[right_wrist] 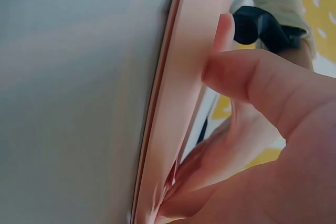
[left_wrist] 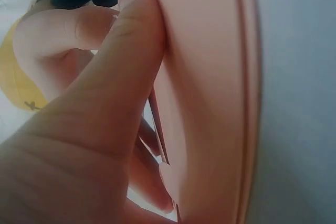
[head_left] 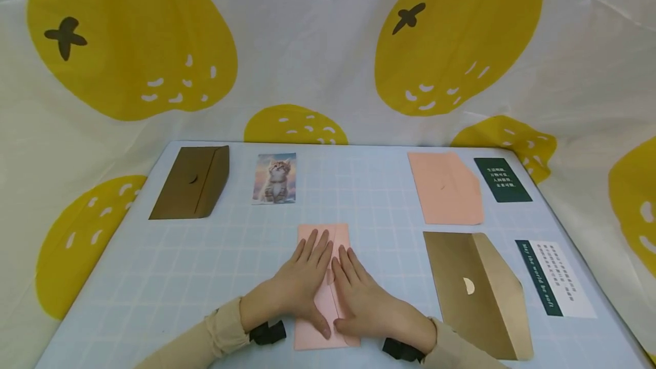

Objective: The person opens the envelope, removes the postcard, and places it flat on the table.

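A pink envelope [head_left: 310,337] lies lengthwise on the table at the front middle, its flap folded over. My left hand [head_left: 297,281] rests flat across its left side, fingers extended away from me and thumb pointing inward. From the other side, my right hand [head_left: 365,303] lies with straight fingers along the flap, covering part of the right edge. The left wrist view has the left thumb [left_wrist: 139,35] against the envelope's surface [left_wrist: 210,77]. Close up in the right wrist view, the right thumb [right_wrist: 231,74] touches the envelope [right_wrist: 181,56], whose layered edge shows.
A brown envelope [head_left: 187,181] and a kitten card [head_left: 277,178] lie at the back left. On the right are another pink envelope [head_left: 446,189], a green card [head_left: 502,179], a gold envelope [head_left: 468,323] with its flap unfolded, and a green-and-white printed card [head_left: 561,281].
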Available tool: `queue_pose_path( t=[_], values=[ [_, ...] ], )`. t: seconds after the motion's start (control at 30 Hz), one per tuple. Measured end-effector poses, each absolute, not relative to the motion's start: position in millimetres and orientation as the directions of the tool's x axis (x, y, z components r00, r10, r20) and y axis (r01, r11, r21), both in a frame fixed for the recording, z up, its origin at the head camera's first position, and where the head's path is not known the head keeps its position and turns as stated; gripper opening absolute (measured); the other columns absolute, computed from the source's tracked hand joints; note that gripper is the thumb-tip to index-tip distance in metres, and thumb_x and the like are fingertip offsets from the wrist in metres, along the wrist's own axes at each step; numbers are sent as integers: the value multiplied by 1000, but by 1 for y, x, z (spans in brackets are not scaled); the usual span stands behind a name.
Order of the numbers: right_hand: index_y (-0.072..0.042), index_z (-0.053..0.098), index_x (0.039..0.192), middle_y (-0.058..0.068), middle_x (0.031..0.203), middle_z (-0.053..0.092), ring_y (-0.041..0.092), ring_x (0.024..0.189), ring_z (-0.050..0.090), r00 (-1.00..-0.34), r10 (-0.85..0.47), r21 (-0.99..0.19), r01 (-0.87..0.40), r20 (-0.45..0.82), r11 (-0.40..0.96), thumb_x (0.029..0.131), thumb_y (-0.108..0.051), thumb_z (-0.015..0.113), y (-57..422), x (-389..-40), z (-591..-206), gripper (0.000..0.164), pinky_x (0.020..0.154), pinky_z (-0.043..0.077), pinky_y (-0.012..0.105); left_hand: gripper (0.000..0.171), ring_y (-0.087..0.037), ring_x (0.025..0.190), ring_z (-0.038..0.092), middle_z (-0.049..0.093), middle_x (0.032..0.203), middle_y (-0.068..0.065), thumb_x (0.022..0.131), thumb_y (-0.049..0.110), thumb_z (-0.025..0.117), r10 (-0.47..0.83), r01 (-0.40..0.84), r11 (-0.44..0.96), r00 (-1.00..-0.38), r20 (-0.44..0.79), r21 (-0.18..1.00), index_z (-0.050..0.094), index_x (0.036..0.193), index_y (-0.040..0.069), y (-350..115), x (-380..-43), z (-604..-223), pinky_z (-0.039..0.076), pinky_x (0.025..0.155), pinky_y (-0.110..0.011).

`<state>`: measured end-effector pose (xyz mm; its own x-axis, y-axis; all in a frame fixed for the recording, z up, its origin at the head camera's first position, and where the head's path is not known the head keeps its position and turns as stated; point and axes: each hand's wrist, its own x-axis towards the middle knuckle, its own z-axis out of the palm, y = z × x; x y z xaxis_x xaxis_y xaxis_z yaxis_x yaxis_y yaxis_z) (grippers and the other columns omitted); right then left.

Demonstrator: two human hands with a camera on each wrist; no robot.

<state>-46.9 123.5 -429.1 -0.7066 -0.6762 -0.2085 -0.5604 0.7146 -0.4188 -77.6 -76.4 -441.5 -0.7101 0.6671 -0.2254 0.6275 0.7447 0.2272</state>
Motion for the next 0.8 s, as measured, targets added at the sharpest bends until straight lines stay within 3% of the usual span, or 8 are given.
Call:
queue_pose_path(
  t=[0.47, 0.8],
  values=[
    [1, 14, 157, 24, 163, -8, 42, 149, -7, -716, -662, -480, -510, -224, 714, 86, -39, 72, 128, -45, -427, 100, 114, 23, 55, 154, -39, 149, -12, -11, 164, -19, 49, 89, 69, 673, 636, 739, -692, -260, 222, 5, 158, 1, -76, -80, -440, 9, 118, -55],
    [-1, 15, 158, 24, 163, -8, 44, 148, -6, -712, -667, -477, -518, -219, 710, 85, -43, 73, 129, -47, -429, 101, 113, 24, 57, 155, -39, 148, -14, -14, 163, -19, 48, 92, 65, 671, 636, 742, -697, -255, 212, 4, 158, 2, -76, -80, -445, 7, 118, -55]
  ],
)
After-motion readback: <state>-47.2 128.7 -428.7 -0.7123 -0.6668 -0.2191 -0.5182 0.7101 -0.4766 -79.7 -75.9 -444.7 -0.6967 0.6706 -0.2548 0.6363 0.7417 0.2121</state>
